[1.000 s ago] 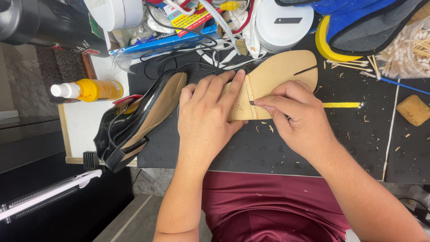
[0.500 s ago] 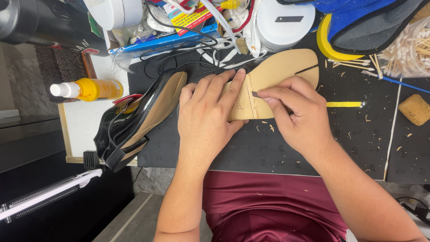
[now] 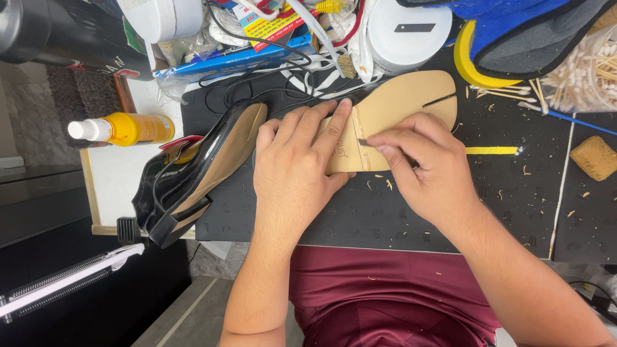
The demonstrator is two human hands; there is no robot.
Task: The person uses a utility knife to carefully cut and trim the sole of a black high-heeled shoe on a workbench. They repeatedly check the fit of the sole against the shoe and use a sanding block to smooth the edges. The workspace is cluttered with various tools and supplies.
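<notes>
A tan shoe insole (image 3: pixel 402 106) lies flat on a black work mat (image 3: pixel 501 199). My left hand (image 3: pixel 299 170) presses down on the insole's heel end, fingers spread across it. My right hand (image 3: pixel 427 167) pinches a small dark blade (image 3: pixel 365 142) whose tip touches the insole along a cut line across its middle. Small tan shavings lie scattered on the mat around my hands.
A black glossy shoe (image 3: pixel 189 173) lies on its side at the left. Beyond it lies a yellow spray bottle (image 3: pixel 122 128). A white round container (image 3: pixel 402 32), cables, yellow tape roll (image 3: pixel 466 61), cotton swabs (image 3: pixel 581 74) and a tan sponge (image 3: pixel 594 157) crowd the far and right sides.
My right hand has shifted slightly, drawing the blade along the cut line on the insole. My left hand has stayed pressed in place.
</notes>
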